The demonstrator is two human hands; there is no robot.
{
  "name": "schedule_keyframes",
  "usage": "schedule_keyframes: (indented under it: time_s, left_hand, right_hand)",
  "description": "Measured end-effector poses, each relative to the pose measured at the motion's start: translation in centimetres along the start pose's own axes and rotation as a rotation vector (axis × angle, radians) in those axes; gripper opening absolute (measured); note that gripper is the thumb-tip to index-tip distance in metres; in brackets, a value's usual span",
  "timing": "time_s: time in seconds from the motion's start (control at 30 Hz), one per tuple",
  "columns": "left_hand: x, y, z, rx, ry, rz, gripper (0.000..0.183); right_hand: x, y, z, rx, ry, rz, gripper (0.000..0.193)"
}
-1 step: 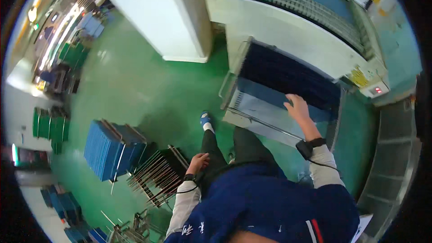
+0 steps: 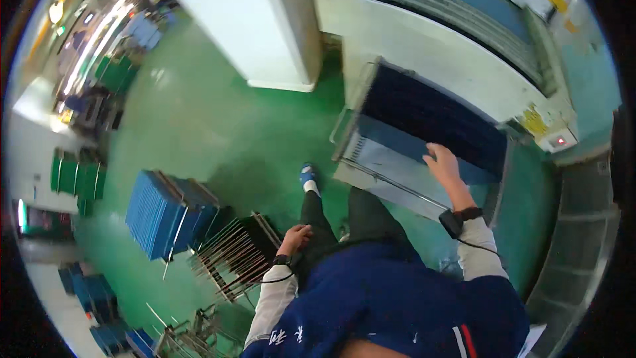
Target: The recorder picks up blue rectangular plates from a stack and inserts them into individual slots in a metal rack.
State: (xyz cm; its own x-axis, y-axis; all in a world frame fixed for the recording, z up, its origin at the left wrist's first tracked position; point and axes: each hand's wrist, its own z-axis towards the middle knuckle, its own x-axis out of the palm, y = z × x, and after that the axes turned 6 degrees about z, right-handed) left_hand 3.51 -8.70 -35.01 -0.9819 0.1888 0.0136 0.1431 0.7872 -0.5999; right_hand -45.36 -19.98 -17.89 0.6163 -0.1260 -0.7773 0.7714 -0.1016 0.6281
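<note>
My right hand [image 2: 442, 164] reaches over a wheeled metal cart [image 2: 397, 182] at the right, bare, with thumb and fingers apart and nothing between them. Dark blue sheets or panels [image 2: 430, 106] stand packed in the cart's far half, beyond a lighter grey-blue face. Whether my fingertips touch that face I cannot tell. My left hand [image 2: 295, 238] hangs by my left thigh with its fingers curled in, nothing visible in it. Beside it on the floor stands a dark rack with thin bars [image 2: 238, 252]. Both wrists wear black bands with cables.
A pale machine [image 2: 424, 46] with a roller bed stands behind the cart, and a white pillar [image 2: 265, 26] to its left. A stack of blue panels [image 2: 162, 215] sits on the green floor [image 2: 199, 119] at left. Metal frames [image 2: 195, 335] lie at lower left; grey shelving [image 2: 576, 245] lines the right.
The surroundings have shifted slightly right in view, more so at the top. Both hands keep nearly the same place and pose.
</note>
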Motion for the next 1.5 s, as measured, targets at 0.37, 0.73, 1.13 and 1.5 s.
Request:
schedule_keyframes:
  time_s: [0.37,0.73,1.13,1.5]
  left_hand:
    - [-0.5,0.8,-1.4,0.07,-0.035,-0.015,0.038]
    - [0.2,1.9,0.4,0.111,-0.055,-0.108,0.031]
    - [0.0,1.4,-0.3,0.071,-0.053,-0.266,0.031]
    - [-0.4,3.2,1.5,0.136,-0.076,-0.132,0.035]
  right_hand:
    - [2.5,0.6,0.8,-0.149,-0.065,-0.275,0.032]
    - [5.1,-5.1,1.8,-0.011,0.086,-0.461,0.03]
    - [5.4,-4.3,2.0,0.066,0.056,-0.555,0.028]
    - [1.4,-2.6,3.2,0.055,0.103,-0.465,0.034]
